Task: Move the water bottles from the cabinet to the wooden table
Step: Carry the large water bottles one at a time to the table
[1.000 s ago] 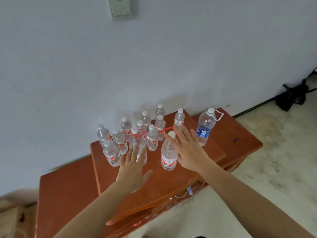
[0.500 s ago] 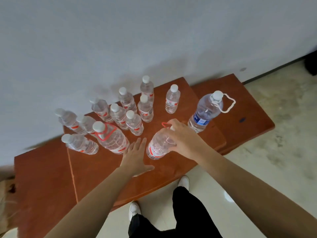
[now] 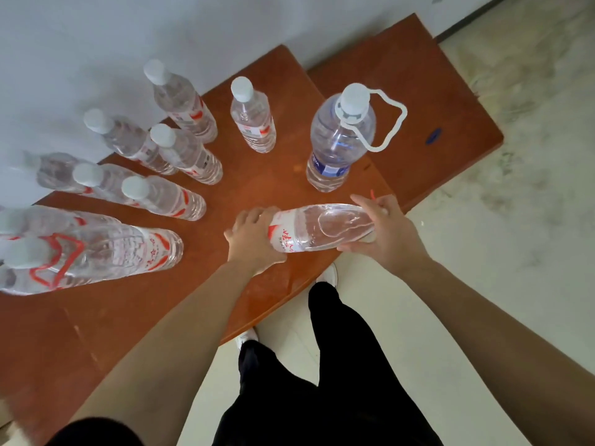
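Note:
A large clear water bottle with a red label [image 3: 317, 228] lies tilted on its side above the front of the red-brown wooden cabinet top [image 3: 257, 185]. My right hand [image 3: 384, 235] grips its cap end, fingers curled over the neck. My left hand [image 3: 252, 241] holds its base end. Several small clear bottles with white caps [image 3: 252, 115] stand on the cabinet behind. A big blue-labelled bottle with a white carry loop [image 3: 341, 136] stands at the right. Another large red-handled bottle [image 3: 96, 252] stands at the left.
A grey wall [image 3: 96, 33] runs behind the cabinet. A lower red-brown surface [image 3: 428, 91] adjoins at the right with a small blue mark on it. Pale tiled floor [image 3: 499, 252] lies to the right and below, where my legs and white shoes show.
The camera tipped down and closer. My right hand tilted the large red-labelled bottle over onto its side, and my left hand moved from the cabinet top onto the bottle's base.

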`<act>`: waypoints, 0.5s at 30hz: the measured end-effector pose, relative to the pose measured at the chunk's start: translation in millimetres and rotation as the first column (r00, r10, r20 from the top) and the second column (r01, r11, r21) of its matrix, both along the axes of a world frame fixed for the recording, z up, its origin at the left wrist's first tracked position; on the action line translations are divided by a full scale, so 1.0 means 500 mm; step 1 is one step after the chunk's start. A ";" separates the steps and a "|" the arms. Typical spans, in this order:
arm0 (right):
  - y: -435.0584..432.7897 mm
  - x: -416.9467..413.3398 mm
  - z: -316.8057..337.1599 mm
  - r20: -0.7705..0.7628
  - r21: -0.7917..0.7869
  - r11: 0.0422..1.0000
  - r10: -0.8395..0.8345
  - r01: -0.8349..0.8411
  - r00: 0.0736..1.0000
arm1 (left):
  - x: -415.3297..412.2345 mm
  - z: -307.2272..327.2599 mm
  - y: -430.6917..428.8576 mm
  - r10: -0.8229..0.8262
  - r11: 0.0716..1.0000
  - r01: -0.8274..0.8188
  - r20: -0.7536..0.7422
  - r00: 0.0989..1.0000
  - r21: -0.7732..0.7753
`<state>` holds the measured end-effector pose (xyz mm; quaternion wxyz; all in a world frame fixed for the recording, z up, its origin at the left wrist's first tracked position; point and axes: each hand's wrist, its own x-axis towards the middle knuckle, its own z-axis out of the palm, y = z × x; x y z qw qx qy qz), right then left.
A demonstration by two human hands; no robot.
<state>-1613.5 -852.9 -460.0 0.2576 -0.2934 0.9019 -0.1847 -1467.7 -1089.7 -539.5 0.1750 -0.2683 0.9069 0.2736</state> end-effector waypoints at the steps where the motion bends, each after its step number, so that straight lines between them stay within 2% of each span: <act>1: -0.005 -0.003 -0.003 -0.014 0.041 0.999 0.033 -0.032 0.999 | 0.000 -0.002 0.004 0.020 1.000 -0.020 -0.005 1.000 -0.015; 4: -0.033 -0.006 -0.004 -0.086 0.235 0.964 0.148 -0.124 0.985 | 0.001 0.001 0.018 0.077 0.995 -0.077 0.009 0.997 -0.060; 6: -0.053 0.002 -0.001 -0.123 0.309 0.941 0.182 -0.136 0.976 | 0.015 0.006 0.027 0.136 0.988 -0.135 0.005 0.991 -0.075; 15: -0.113 0.097 0.052 -0.288 0.425 0.889 0.313 -0.172 0.905 | 0.109 0.100 0.024 0.228 0.953 -0.231 -0.039 0.973 -0.196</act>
